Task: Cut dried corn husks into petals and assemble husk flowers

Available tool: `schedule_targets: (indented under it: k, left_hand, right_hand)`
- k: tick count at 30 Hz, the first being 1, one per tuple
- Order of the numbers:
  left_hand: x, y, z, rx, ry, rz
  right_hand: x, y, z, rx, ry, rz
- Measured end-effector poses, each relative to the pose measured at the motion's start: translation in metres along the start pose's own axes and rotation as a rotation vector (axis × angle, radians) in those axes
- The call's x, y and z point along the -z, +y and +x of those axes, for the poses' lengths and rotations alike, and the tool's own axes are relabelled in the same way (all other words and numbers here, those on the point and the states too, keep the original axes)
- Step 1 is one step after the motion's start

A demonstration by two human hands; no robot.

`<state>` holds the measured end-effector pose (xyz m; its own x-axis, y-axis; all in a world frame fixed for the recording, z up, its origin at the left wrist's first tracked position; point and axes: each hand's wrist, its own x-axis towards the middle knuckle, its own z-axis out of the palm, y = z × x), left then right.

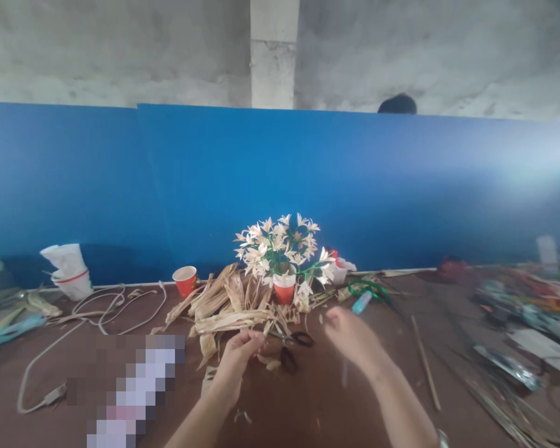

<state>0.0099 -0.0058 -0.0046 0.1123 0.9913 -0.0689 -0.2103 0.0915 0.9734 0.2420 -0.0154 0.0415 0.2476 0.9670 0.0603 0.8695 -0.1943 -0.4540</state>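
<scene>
In the head view, the left hand (237,362) brings thumb and forefinger close together and the right hand (350,336) is curled, but I cannot tell if either grips something thin. Between them, black-handled scissors (285,340) lie on the bench (284,417), near dried husks (236,297) and white flowers (256,254) standing in a red cup (284,294).

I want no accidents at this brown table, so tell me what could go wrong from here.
The black-handled metal scissors lie between the left hand and the right hand, close to the left fingers, so a careless reach might nick the skin.
The white, pointed-petalled flowers on green stems spread far wider than the small red paper cup they seem to stand in; a bump could tip it.
</scene>
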Motion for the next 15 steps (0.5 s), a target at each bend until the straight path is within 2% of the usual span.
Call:
schedule_targets:
  k: [2, 4, 6, 9, 12, 15]
  left_hand:
    - [0.0, -0.001, 0.002, 0.004, 0.019, -0.023]
    - [0.0, -0.002, 0.004, 0.0, 0.036, -0.037]
    - [-0.001, -0.001, 0.004, -0.016, 0.044, -0.044]
    - [-0.002, 0.0, 0.004, -0.035, 0.053, -0.033]
    - [-0.001, -0.002, 0.005, -0.043, 0.066, -0.031]
    - [0.001, -0.005, 0.007, -0.023, 0.067, -0.059]
  right_hand:
    - [0.012, 0.022, -0.003, -0.166, 0.035, -0.291]
    - [0.012, 0.04, -0.007, -0.274, 0.001, -0.391]
    - [0.004, 0.054, -0.011, -0.317, -0.055, -0.418]
    - [-0.006, 0.065, -0.013, -0.255, -0.052, -0.385]
    - [-0.005, 0.066, -0.012, -0.155, -0.012, -0.225]
    - [-0.004, 0.055, -0.012, 0.101, -0.025, 0.068]
